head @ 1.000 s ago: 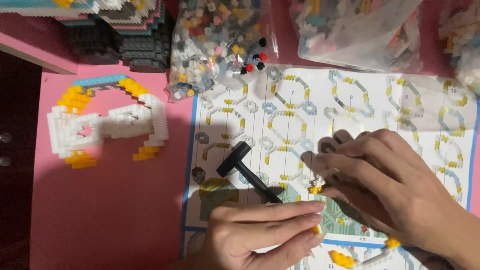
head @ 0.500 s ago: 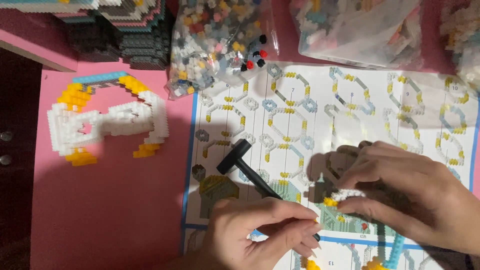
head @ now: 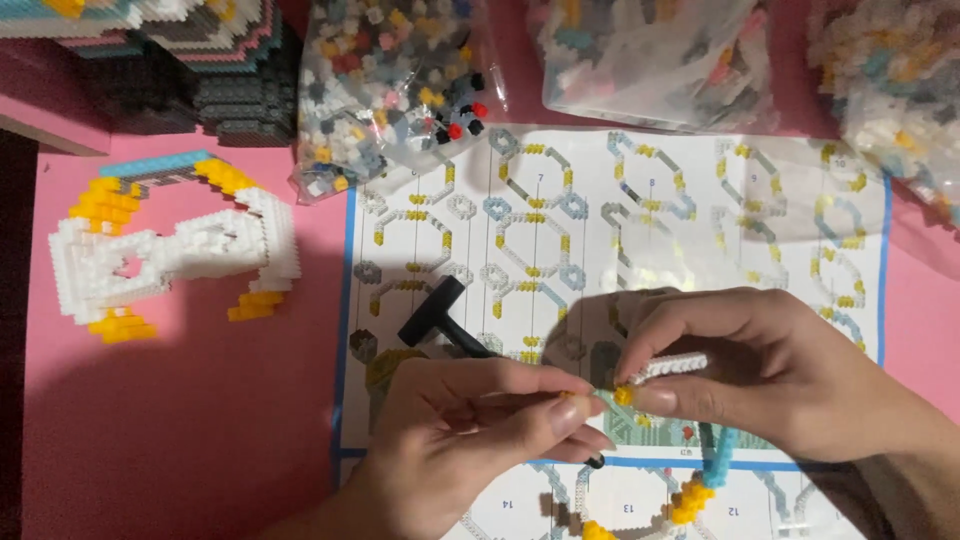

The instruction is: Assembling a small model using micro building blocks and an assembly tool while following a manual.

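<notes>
Brick strip (head: 672, 367), a short white row of small building bricks with 1 yellow brick at its left end, is held above the printed instruction sheet (head: 640, 230), low and right of centre in the view. Its long axis runs roughly 9 to 3 o'clock, rising slightly toward 3 o'clock, yellow end pointing to 9 o'clock. Right hand (head: 760, 370) has its grip pinching the strip between thumb and forefinger, probably to keep the row steady. Left hand (head: 480, 420) has its grip pressed together at the yellow end, fingertips meeting the strip; whether a loose brick sits between them cannot be told. A black hammer-shaped tool (head: 440, 312) lies on the sheet at 11 o'clock from the left hand. A white and yellow brick model (head: 170, 255) rests on the pink tabletop (head: 180, 430) at 9 o'clock, well apart
</notes>
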